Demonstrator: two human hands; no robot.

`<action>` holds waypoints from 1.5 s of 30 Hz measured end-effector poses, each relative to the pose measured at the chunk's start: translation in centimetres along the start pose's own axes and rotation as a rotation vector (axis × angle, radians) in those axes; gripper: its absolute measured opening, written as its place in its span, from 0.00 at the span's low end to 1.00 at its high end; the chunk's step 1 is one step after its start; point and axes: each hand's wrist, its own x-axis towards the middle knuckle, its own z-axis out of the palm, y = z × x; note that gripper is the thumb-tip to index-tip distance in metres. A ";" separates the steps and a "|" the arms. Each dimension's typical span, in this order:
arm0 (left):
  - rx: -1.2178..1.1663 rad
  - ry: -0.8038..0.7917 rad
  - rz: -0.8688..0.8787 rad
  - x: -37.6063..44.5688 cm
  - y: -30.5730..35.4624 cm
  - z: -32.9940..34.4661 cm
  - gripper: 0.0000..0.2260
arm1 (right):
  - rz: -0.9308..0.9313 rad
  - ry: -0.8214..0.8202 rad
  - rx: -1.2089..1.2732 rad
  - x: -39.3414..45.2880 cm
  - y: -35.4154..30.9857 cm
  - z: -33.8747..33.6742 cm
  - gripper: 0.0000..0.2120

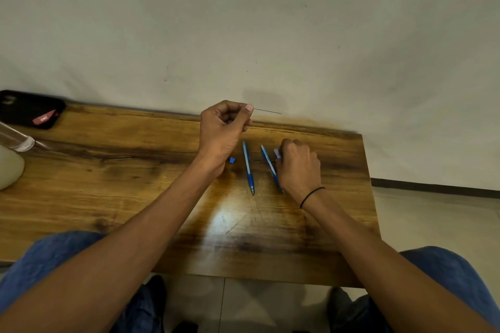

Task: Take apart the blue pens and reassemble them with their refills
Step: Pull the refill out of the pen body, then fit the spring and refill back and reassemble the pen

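Two blue pens lie side by side on the wooden table (135,184), tips toward me. The left pen (248,167) lies free. The right pen (268,162) is partly under my right hand (297,167), whose curled fingers rest on the table against it; whether they grip it is hidden. My left hand (221,132) is raised above the table's far edge and pinches a thin dark refill (267,111) that sticks out to the right. A small blue pen part (232,160) sits on the table just beside my left wrist.
A black phone (27,108) with a red tag lies at the far left corner. A clear bottle (16,139) and a pale rounded object (8,170) stand at the left edge. A wall rises right behind the table. My knees in blue jeans are below the near edge.
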 end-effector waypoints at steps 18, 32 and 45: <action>0.006 0.011 0.023 0.2 0.2 -0.3 0.02 | -0.065 -0.036 0.026 -0.6 -0.6 0.8 0.08; 0.293 0.037 0.260 2.4 2.1 -3.1 0.05 | -0.071 0.032 0.424 0.5 -0.5 -0.6 0.15; 0.067 -0.061 0.203 1.1 1.8 -1.2 0.05 | -0.192 0.094 0.792 0.2 -1.4 -0.7 0.02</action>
